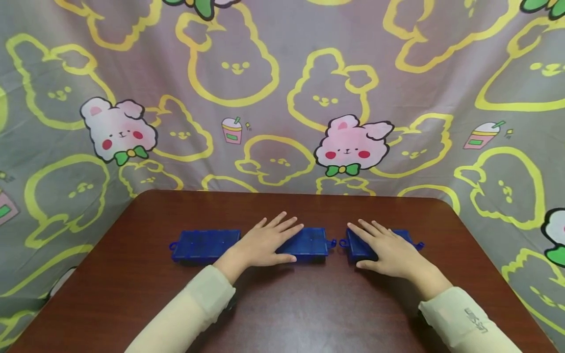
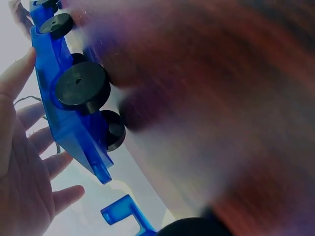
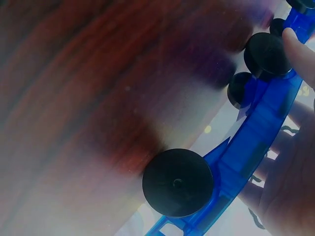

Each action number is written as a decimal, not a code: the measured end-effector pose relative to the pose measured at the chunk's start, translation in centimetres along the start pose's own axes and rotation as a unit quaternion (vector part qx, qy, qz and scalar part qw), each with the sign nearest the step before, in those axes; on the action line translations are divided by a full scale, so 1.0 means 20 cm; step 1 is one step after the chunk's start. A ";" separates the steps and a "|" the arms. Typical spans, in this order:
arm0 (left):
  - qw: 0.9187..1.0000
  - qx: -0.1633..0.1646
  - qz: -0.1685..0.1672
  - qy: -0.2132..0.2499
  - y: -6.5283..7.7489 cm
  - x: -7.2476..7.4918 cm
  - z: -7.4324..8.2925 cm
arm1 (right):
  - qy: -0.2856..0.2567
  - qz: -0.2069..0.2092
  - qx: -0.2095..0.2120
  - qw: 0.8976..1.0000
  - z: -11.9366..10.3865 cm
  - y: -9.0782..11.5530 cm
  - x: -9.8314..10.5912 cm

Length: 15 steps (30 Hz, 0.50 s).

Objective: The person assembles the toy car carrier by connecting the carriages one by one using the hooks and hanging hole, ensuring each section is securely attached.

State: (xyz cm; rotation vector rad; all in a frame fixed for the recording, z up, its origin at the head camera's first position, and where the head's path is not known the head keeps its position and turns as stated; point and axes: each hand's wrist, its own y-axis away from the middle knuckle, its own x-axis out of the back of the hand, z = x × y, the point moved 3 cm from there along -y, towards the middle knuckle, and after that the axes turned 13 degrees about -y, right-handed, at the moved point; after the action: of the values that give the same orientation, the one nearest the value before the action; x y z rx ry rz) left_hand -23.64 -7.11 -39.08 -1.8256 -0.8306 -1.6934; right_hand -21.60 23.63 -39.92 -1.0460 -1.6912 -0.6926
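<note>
Three flat blue toy wagons stand in a row on the table in the head view. My left hand (image 1: 260, 245) lies palm down with straight, spread fingers over the left end of the middle wagon (image 1: 311, 242). My right hand (image 1: 388, 250) rests in the same way on the right wagon (image 1: 358, 251), hiding much of its top. To the left of my left hand is the left wagon (image 1: 205, 245). Small hooks (image 1: 343, 243) stick out at the wagon ends, with a narrow gap between middle and right wagons. Both wrist views show black wheels (image 2: 82, 87) under the wagons.
The dark brown wooden table (image 1: 309, 304) has rounded far corners. Close behind its far edge hangs a grey curtain (image 1: 273, 117) with yellow cartoon outlines and printed rabbits. My sleeves (image 1: 190, 309) are pale, with the forearms reaching over the near part of the table.
</note>
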 end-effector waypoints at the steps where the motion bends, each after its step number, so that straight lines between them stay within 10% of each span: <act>1: 1.000 -0.002 -0.002 0.000 0.00 0.00 0.00 | 0.000 -0.001 0.001 1.000 0.00 0.00 0.00; 15: 0.999 -0.017 -0.030 0.021 -0.01 0.00 0.00 | 0.023 0.012 0.034 0.999 0.01 -0.01 0.01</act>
State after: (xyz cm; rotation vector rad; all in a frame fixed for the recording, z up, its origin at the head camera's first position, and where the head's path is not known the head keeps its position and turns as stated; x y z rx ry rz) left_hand -23.75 -7.04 -39.04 -1.7974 -0.8513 -1.7887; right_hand -21.91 23.65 -39.76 -0.9947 -1.6486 -0.6340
